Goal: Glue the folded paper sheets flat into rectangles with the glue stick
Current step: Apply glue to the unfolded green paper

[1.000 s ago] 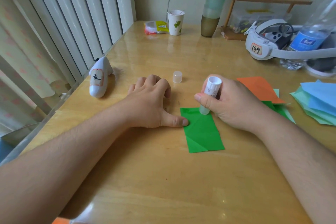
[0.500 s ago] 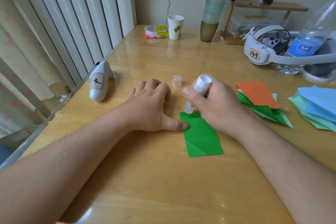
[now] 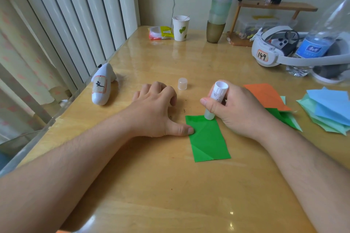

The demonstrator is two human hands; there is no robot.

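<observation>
On the glossy wooden bench (image 3: 170, 185), head view: a folded green paper sheet (image 3: 208, 142), a creased matte rectangle, lies flat at centre. Right hand (image 3: 238, 111) has its grip wrapped round the white glue stick (image 3: 216, 100), tip down on the sheet's far edge. Left hand (image 3: 157, 111) rests knuckles-curled, holding nothing, thumb pressing the sheet's left edge. Translucent cap (image 3: 182, 83) stands just beyond. Orange sheet (image 3: 265, 94) and blue-green paper stack (image 3: 327, 109) sit right. White headset (image 3: 265, 56) carries a "149" label.
</observation>
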